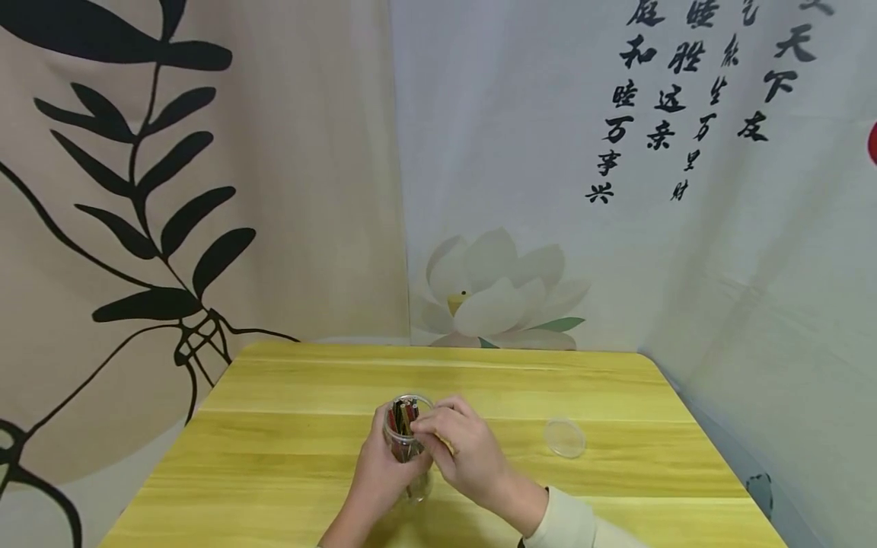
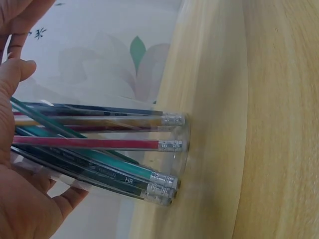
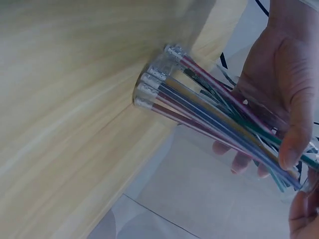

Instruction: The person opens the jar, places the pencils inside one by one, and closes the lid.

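Note:
A clear plastic jar [image 1: 419, 487] stands on the table with several pencils [image 1: 403, 415] in it. Their silver ferrules and eraser ends point down; one is a red pencil [image 2: 94, 143]. My left hand [image 1: 381, 466] grips the jar from the left, its thumb across the near side. At the jar's mouth, my right hand [image 1: 466, 449] has bent fingers, with thumb and forefinger close together over the pencils' upper ends. I cannot tell whether those fingertips pinch a pencil. The right wrist view catches only part of the right hand [image 3: 305, 211] at its edge.
To the right of the jar, a round clear lid [image 1: 565, 438] lies on the yellow wood-grain table [image 1: 288, 457]. Behind the table hangs a printed cloth [image 1: 329, 190] with a plant, a lotus and black writing.

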A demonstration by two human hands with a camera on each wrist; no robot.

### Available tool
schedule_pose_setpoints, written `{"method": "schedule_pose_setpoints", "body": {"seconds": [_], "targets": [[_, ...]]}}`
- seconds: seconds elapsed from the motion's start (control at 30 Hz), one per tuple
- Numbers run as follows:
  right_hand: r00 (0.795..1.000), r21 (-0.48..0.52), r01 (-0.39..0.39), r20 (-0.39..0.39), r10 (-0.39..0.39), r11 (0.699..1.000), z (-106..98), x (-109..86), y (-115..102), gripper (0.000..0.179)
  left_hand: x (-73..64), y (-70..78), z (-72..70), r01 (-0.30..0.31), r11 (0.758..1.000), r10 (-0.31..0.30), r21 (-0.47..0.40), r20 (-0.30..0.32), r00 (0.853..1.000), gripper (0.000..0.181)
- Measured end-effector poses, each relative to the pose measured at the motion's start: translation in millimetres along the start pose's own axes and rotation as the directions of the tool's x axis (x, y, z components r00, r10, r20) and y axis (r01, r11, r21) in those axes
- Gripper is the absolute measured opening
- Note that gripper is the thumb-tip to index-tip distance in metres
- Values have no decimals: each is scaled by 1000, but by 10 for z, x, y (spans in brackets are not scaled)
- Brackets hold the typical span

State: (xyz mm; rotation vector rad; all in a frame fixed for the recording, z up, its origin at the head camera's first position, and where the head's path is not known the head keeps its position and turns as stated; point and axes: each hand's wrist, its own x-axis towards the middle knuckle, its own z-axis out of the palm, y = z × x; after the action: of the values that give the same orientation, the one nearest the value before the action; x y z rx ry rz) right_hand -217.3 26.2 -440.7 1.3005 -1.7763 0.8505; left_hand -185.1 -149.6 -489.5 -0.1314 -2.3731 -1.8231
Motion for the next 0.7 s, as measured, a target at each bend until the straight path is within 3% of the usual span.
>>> {"method": "schedule_pose_setpoints", "body": {"seconds": [0.2,0.7], "targets": [[998,-42,-1,56,3,999,23,-8,-27,15,1,7,-9,12,1000,-12,8,-5,1000,84],[995,-70,-16,94,22,997,23,-77,-44,22,-6,9,12,7,1000,-6,17,-31,1000,89]]}}
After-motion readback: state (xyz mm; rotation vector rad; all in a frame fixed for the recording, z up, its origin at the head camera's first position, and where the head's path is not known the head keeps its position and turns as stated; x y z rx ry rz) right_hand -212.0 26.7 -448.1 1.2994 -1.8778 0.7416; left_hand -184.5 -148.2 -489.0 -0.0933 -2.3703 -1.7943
